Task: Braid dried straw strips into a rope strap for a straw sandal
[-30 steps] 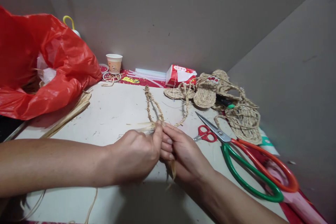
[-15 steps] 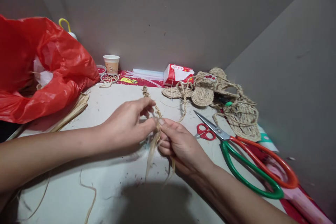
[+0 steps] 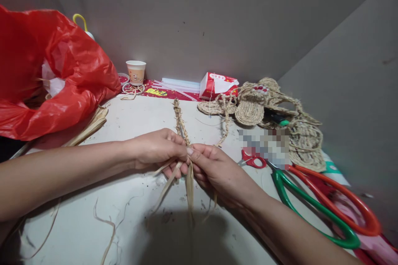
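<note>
A braided straw cord runs away from me over the white tabletop, its near end pinched between both hands. My left hand is closed on the braid and its strands, and pale strips stick out below its fingers. Touching it thumb to thumb, my right hand is closed on the same working end. A wide flat loose strand hangs down between the hands toward me. Another thin strip shows under my right hand. The fingers partly cover the point where the strands cross.
A red plastic bag stands at left, with dry straw strips beside it. Along the back are a paper cup and a tissue pack. Woven straw pieces, small red scissors and large scissors lie at right.
My left hand has come down from above the braid to grip beside my right hand. The strands now spread apart, some to the left. The view has shifted slightly.
</note>
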Motion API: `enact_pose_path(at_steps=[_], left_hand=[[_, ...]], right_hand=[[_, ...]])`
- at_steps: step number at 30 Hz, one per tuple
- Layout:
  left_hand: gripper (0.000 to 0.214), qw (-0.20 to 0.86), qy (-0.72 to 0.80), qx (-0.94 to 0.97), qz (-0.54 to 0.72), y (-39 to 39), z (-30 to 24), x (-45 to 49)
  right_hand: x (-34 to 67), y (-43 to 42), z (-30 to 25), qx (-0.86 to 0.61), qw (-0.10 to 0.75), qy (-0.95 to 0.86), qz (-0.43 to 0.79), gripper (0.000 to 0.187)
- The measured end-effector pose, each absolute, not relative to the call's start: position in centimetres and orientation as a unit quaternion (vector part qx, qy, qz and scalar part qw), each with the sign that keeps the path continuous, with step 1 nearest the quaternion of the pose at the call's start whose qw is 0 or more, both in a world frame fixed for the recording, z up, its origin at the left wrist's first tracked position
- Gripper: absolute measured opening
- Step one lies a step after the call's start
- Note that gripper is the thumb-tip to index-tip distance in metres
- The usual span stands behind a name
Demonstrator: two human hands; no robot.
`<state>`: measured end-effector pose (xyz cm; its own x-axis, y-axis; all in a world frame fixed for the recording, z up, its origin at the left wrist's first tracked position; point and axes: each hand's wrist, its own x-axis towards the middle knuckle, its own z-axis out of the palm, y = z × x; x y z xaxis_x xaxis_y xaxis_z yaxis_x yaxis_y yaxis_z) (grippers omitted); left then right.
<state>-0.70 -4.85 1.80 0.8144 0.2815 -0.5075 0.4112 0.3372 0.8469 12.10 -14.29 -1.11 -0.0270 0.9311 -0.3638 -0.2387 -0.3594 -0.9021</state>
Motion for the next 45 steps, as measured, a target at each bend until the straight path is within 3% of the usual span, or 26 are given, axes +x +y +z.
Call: enact_pose_path(at_steps=[5, 13, 18, 21, 29, 37, 45], left_hand=[[0.009, 0.749, 0.344, 0.565, -0.039, -5.0, 1.6, -0.6], [0.028, 0.605, 0.282, 0.742, 0.063, -4.7, 0.6, -1.0], [0.022, 0.603, 0.257, 0.754, 0.038, -3.9, 0.8, -0.8], [0.02, 0.655, 0.262, 0.708, 0.007, -3.6, 0.9, -0.7], [0.016, 0.774, 0.291, 0.557, -0.072, -3.2, 0.9, -0.9], [0.017, 0.724, 0.319, 0.61, -0.048, -4.1, 0.6, -0.8], [0.017, 0.654, 0.327, 0.681, 0.017, -5.0, 0.2, -0.8]], right_hand=[[12.2, -14.3, -1.0, -0.542, 0.455, -0.332, 0.623, 0.037], [13.0, -14.3, -0.3, -0.543, 0.392, -0.353, 0.654, 0.031], [13.5, -14.2, -0.1, -0.554, 0.373, -0.389, 0.635, 0.029], [13.7, -14.2, -0.2, -0.558, 0.375, -0.418, 0.611, 0.027], [14.1, -14.0, -0.2, -0.588, 0.346, -0.537, 0.495, 0.021], [13.1, -14.3, -0.4, -0.658, 0.272, -0.626, 0.317, 0.022], [14.0, -14.6, 0.7, -0.687, 0.173, -0.666, 0.233, 0.026]])
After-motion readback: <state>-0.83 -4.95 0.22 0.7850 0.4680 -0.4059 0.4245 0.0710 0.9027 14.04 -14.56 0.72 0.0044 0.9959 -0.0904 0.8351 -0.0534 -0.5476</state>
